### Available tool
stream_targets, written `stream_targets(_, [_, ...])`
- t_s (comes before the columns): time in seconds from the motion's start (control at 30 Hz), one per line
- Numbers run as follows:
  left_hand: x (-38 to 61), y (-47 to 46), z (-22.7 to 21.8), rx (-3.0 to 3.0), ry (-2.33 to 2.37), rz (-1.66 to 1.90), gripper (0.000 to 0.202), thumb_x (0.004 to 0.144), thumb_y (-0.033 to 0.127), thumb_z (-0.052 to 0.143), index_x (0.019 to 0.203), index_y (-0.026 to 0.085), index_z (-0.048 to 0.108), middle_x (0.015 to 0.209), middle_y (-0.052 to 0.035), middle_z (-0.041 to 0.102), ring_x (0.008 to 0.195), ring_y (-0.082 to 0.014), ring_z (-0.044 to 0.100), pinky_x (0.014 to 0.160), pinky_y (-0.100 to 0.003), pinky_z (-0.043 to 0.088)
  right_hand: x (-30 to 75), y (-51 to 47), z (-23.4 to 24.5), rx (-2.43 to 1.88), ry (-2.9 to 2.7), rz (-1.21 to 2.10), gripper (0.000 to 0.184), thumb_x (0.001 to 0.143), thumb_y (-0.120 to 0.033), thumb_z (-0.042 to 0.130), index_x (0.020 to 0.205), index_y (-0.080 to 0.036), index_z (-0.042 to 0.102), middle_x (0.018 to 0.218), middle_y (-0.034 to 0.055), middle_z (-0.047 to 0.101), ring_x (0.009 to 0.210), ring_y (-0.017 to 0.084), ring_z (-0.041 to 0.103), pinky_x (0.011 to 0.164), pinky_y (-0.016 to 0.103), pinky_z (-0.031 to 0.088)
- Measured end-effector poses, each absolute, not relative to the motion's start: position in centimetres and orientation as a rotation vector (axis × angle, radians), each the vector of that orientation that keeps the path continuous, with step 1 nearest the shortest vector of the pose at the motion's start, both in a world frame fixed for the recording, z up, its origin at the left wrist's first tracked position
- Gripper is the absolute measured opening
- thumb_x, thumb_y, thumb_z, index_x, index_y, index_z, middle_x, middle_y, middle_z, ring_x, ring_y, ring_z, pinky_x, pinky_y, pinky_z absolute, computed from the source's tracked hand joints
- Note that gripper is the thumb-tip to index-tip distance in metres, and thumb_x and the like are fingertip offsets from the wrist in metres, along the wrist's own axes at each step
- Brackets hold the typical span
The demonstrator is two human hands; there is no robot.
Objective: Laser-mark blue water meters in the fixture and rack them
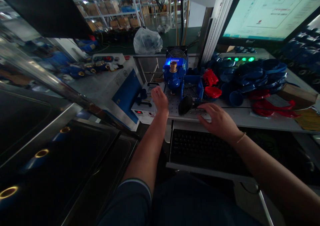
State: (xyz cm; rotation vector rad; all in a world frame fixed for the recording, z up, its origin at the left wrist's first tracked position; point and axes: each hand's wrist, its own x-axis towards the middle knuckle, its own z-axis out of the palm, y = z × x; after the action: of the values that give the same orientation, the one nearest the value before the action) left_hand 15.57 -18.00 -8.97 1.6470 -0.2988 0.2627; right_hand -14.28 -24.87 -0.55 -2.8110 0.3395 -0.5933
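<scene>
My left hand (160,99) is raised with curled fingers over a light grey box (146,116) with black handles. Whatever its fingers may hold is hidden. On the right, the fingers and thumb of my right hand (221,121) are spread apart. They reach the handle end of a black handheld device with a rounded head (185,105), which looks like a scanner; the fingertips overlap the handle without plainly closing round it. Behind both hands stands a glossy blue body with a brass neck (173,67), lit by a blue light.
A blue bin (202,87) of small dark parts sits beside red caps (212,92) and a heap of blue covers (247,74). A keyboard (200,146) lies on a lower tray. A monitor (270,16) is at upper right. Dark trays (75,166) with brass-ringed parts fill the left.
</scene>
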Motion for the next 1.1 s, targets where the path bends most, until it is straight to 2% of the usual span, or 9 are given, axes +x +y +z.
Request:
stream_targets(0.1, [15.5, -17.9, -8.8, 1.648, -0.303, 0.27, 0.043, 0.115, 0.055, 0.034, 0.104, 0.022, 0.058, 0.118, -0.0142, 0.064, 0.12, -0.0255, 0.061, 0.117, -0.045, 0.045, -12.0, -27.7, 0.8, -3.008, 0.442, -0.338, 0.052, 0.101, -0.035, 0.067, 0.147, -0.011, 0.061, 0.141, 0.0215, 0.068, 0.129, 0.038, 0.067, 0.111, 0.051, 0.054])
stream_targets(0.2, [15.5, -17.9, -8.6, 1.669, -0.304, 0.272, 0.042, 0.116, 0.052, 0.032, 0.103, 0.021, 0.058, 0.117, -0.0148, 0.064, 0.12, -0.0259, 0.06, 0.118, -0.046, 0.044, -10.2, -29.5, 1.2, -3.088, 0.436, -0.029, 0.044, 0.103, -0.031, 0.065, 0.141, -0.01, 0.064, 0.131, 0.0198, 0.072, 0.12, 0.035, 0.071, 0.1, 0.043, 0.056])
stream_targets(0.27, [15.5, -17.8, -8.5, 1.678, -0.301, 0.267, 0.04, 0.116, 0.05, 0.032, 0.104, 0.021, 0.058, 0.118, -0.0151, 0.065, 0.12, -0.0262, 0.06, 0.118, -0.046, 0.044, -9.7, -29.9, 1.4, -3.113, 0.423, 0.045, 0.036, 0.102, -0.03, 0.065, 0.133, -0.012, 0.069, 0.125, 0.0172, 0.074, 0.115, 0.033, 0.072, 0.091, 0.039, 0.055])
stream_targets(0.43, [15.2, -17.7, -8.3, 1.662, -0.276, 0.259, 0.035, 0.115, 0.046, 0.038, 0.108, 0.02, 0.06, 0.119, -0.0145, 0.066, 0.12, -0.0258, 0.062, 0.115, -0.044, 0.047, -10.5, -29.0, 2.8, -3.123, 0.341, -0.083, 0.021, 0.099, -0.034, 0.071, 0.115, -0.02, 0.074, 0.114, 0.0096, 0.076, 0.102, 0.029, 0.073, 0.073, 0.034, 0.05])
stream_targets(0.57, [15.0, -17.8, -8.2, 1.649, -0.257, 0.228, 0.036, 0.115, 0.047, 0.039, 0.113, 0.019, 0.06, 0.121, -0.0148, 0.066, 0.122, -0.0259, 0.063, 0.114, -0.044, 0.047, -11.8, -27.7, 5.5, -3.061, 0.228, -0.405, 0.018, 0.093, -0.034, 0.072, 0.104, -0.02, 0.072, 0.105, 0.0091, 0.074, 0.094, 0.025, 0.07, 0.074, 0.033, 0.051])
stream_targets(0.67, [15.0, -17.8, -8.2, 1.65, -0.24, 0.203, 0.036, 0.114, 0.05, 0.039, 0.116, 0.02, 0.059, 0.125, -0.0153, 0.066, 0.123, -0.0263, 0.064, 0.113, -0.043, 0.048, -11.9, -27.0, 7.8, -2.811, 0.219, -0.657, 0.027, 0.085, -0.039, 0.077, 0.101, -0.018, 0.071, 0.098, 0.0073, 0.072, 0.088, 0.023, 0.066, 0.077, 0.035, 0.053])
stream_targets(0.8, [15.0, -17.9, -8.3, 1.638, -0.24, 0.19, 0.037, 0.114, 0.048, 0.038, 0.117, 0.018, 0.06, 0.125, -0.0162, 0.067, 0.123, -0.0262, 0.064, 0.112, -0.041, 0.048, -10.1, -26.5, 9.5, -2.131, 0.224, -0.621, 0.041, 0.086, -0.041, 0.075, 0.118, -0.015, 0.073, 0.101, 0.0046, 0.074, 0.083, 0.018, 0.067, 0.075, 0.033, 0.055])
stream_targets(0.93, [14.9, -17.8, -7.9, 1.651, -0.236, 0.18, 0.033, 0.113, 0.042, 0.038, 0.113, 0.017, 0.06, 0.123, -0.0175, 0.067, 0.123, -0.0268, 0.064, 0.113, -0.042, 0.047, -6.4, -24.9, 10.1, -1.577, 0.358, -0.447, 0.032, 0.09, -0.037, 0.067, 0.112, -0.015, 0.073, 0.087, 0.0029, 0.071, 0.064, 0.013, 0.062, 0.055, 0.024, 0.047])
stream_targets(1.1, [14.5, -17.6, -7.4, 1.681, -0.205, 0.158, 0.031, 0.112, 0.043, 0.038, 0.11, 0.02, 0.059, 0.123, -0.0166, 0.068, 0.123, -0.0273, 0.064, 0.112, -0.042, 0.048, -2.5, -21.7, 10.9, -1.332, 0.427, -0.488, 0.017, 0.087, -0.029, 0.072, 0.098, -0.016, 0.07, 0.069, -0.0045, 0.055, 0.05, 0.007, 0.045, 0.043, 0.019, 0.032])
